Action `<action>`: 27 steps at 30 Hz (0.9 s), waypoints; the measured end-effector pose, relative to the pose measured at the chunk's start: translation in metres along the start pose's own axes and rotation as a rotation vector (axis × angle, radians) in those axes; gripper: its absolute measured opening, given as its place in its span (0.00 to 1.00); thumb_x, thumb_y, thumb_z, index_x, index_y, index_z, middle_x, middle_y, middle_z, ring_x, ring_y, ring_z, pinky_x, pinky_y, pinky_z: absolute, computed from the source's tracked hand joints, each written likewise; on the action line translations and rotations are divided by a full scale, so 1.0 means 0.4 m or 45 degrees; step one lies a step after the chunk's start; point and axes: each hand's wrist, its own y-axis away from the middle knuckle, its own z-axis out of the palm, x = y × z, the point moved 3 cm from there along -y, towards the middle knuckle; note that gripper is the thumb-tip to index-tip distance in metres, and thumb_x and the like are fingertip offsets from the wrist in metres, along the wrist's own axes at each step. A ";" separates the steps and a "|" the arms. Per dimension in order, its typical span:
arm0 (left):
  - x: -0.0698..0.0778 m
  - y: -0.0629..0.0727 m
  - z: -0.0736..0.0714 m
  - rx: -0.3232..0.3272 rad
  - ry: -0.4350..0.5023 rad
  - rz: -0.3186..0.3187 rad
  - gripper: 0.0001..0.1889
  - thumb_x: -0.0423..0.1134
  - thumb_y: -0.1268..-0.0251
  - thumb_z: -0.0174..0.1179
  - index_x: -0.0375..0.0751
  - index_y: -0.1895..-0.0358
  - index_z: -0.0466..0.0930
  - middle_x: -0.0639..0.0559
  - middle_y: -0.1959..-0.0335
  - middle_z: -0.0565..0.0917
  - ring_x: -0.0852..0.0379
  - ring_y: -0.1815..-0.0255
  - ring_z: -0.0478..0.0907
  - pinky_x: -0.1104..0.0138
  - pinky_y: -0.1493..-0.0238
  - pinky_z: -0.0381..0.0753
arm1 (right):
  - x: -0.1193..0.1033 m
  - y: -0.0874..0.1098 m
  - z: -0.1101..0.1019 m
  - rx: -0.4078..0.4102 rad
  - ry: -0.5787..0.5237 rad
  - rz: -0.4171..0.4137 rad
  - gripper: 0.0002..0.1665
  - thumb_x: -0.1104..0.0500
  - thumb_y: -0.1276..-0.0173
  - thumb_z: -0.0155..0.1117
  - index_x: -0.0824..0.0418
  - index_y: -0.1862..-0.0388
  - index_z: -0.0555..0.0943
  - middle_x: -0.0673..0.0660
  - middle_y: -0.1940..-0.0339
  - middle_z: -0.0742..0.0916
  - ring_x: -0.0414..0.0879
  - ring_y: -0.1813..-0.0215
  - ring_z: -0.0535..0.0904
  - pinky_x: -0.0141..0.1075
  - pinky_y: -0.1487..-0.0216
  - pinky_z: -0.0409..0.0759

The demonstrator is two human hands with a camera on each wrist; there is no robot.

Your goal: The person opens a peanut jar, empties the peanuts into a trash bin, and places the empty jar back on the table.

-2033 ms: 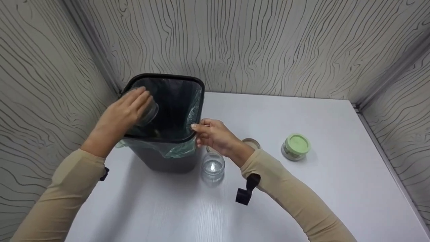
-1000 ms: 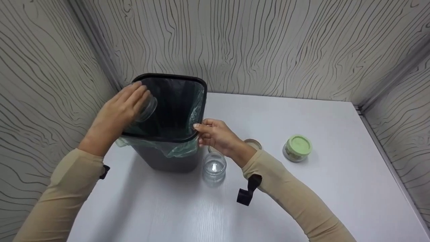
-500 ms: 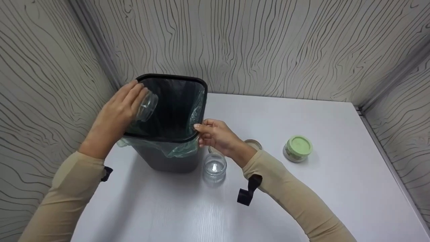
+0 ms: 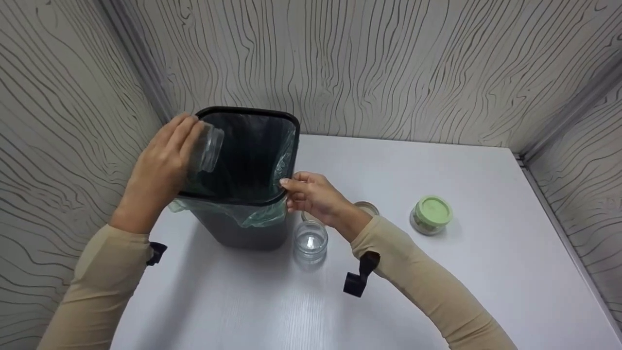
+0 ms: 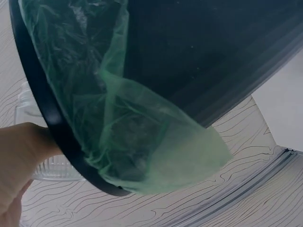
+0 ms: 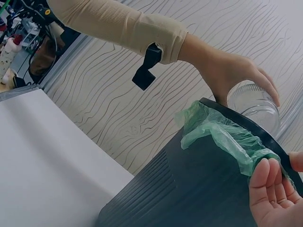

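Note:
My left hand (image 4: 163,163) grips a clear jar (image 4: 210,148) tipped sideways over the mouth of a dark bin (image 4: 252,238). The right wrist view shows fingers and thumb curved round this ribbed jar (image 6: 255,105) above the rim. My right hand (image 4: 316,197) pinches the bin's near right rim, with the thumb on top and the fingers beneath. A green bag (image 6: 222,137) lines the bin and folds over its edge; in the left wrist view its loose flap (image 5: 156,137) hangs down outside. Inside, the bin is dark, and its bottom is hidden.
An open clear jar (image 4: 311,240) stands by the bin's right side. Behind my right wrist lie round lids (image 4: 367,208), partly covered. A jar with a green lid (image 4: 431,214) stands farther right on the white table (image 4: 486,272). Patterned panels (image 4: 364,68) enclose the back and sides.
My left hand has drawn slightly left and toward me, turning the jar so its mouth faces more to the right. The right hand keeps its hold on the rim.

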 end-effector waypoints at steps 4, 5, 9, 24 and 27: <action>-0.001 0.002 -0.006 0.030 -0.014 -0.040 0.25 0.14 0.43 0.50 0.24 0.39 0.70 0.30 0.43 0.77 0.36 0.38 0.73 0.51 0.36 0.77 | 0.003 0.000 0.000 -0.022 -0.018 -0.003 0.09 0.63 0.28 0.52 0.56 0.71 0.72 0.47 0.78 0.78 0.38 0.76 0.75 0.27 0.71 0.79; -0.002 0.003 -0.007 0.036 -0.004 -0.055 0.26 0.14 0.45 0.50 0.24 0.39 0.70 0.30 0.43 0.77 0.36 0.38 0.73 0.51 0.36 0.77 | 0.004 0.000 -0.001 -0.026 -0.022 -0.006 0.09 0.63 0.28 0.52 0.56 0.71 0.73 0.47 0.78 0.78 0.38 0.76 0.75 0.27 0.70 0.80; -0.002 0.008 -0.008 0.035 0.024 -0.100 0.31 0.13 0.53 0.53 0.24 0.39 0.69 0.29 0.43 0.77 0.35 0.38 0.73 0.50 0.36 0.76 | 0.007 -0.001 -0.005 -0.036 -0.037 -0.017 0.09 0.63 0.28 0.52 0.56 0.70 0.74 0.47 0.78 0.79 0.37 0.76 0.76 0.27 0.70 0.81; 0.012 0.014 -0.008 0.151 0.109 -0.170 0.38 0.17 0.67 0.69 0.25 0.42 0.71 0.31 0.45 0.78 0.36 0.41 0.75 0.50 0.36 0.77 | 0.021 -0.001 -0.013 -0.020 -0.031 -0.058 0.07 0.61 0.29 0.53 0.54 0.68 0.73 0.46 0.78 0.80 0.38 0.74 0.76 0.28 0.67 0.81; 0.015 0.019 -0.009 0.177 0.158 -0.220 0.39 0.17 0.70 0.71 0.26 0.42 0.71 0.32 0.45 0.78 0.36 0.41 0.75 0.49 0.36 0.76 | 0.024 -0.001 -0.015 -0.029 -0.015 -0.068 0.06 0.61 0.28 0.52 0.54 0.68 0.73 0.46 0.77 0.80 0.38 0.73 0.76 0.29 0.66 0.82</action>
